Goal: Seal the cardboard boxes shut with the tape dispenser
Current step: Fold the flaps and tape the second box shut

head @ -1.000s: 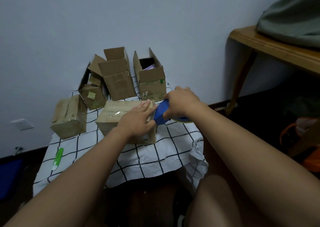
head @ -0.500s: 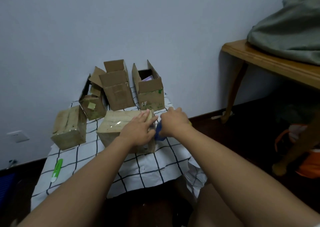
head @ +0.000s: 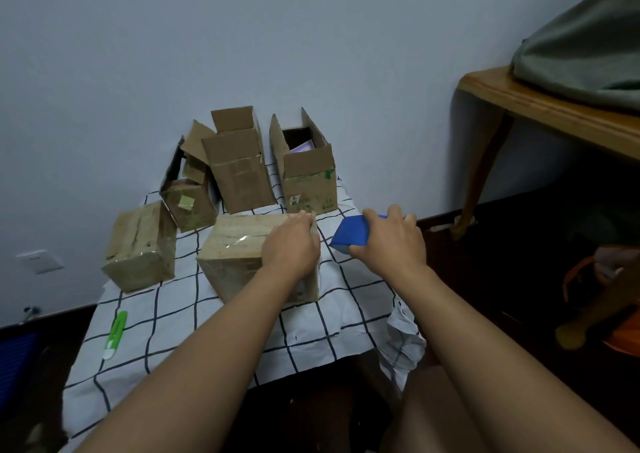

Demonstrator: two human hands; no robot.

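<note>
The right hand (head: 388, 241) is curled around a blue plastic tape dispenser (head: 349, 235), held just above the checked cloth at about 3 o'clock from the nearest box and apart from it. The left hand (head: 292, 245) is laid flat, fingers straight, on the right end of the top of a closed brown cardboard box (head: 249, 255) whose top is covered with shiny clear tape.

At 9 o'clock from that box a second closed brown cardboard box (head: 140, 245), also wrapped in clear tape, is set tilted on the cloth. At 12 o'clock three open brown cardboard boxes are lined against the wall. In the right-hand open box with green markings (head: 310, 186) something pale purple is seen below the raised flaps; what it is cannot be told. The interior of the middle open box (head: 239, 172) is hidden by its front flap. The left open box (head: 188, 200) is leaned sideways, and its contents cannot be made out.

All boxes are carried on a counter covered with a white cloth with a dark grid (head: 242, 328). A green and white utility knife (head: 116, 333) is laid at 8 o'clock, well apart from the boxes.
</note>
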